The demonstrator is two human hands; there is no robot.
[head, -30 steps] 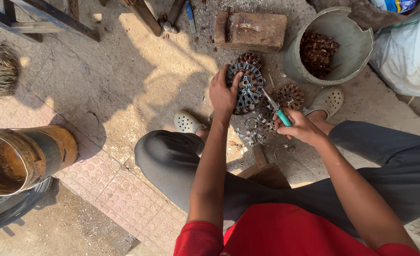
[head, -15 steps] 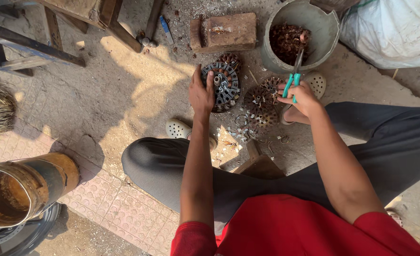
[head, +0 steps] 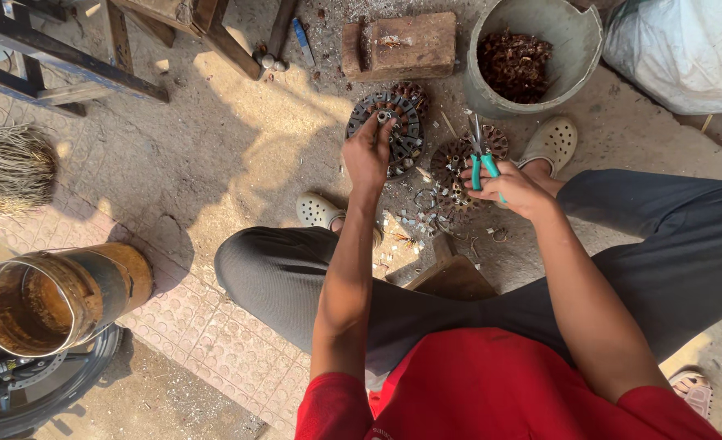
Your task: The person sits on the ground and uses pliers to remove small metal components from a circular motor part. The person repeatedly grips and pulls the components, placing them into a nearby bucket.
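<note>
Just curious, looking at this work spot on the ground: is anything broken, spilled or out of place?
Yes. The grey bucket has a chipped rim at its top right edge. Small metal scraps lie scattered on the ground between the feet, below the round slotted metal core that the left hand touches.

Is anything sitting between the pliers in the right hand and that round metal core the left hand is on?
Nothing visible blocks it. The right hand holds the green-handled pliers over a second core, just beside the round core under the left hand; only bare ground and small scraps lie between.
</note>
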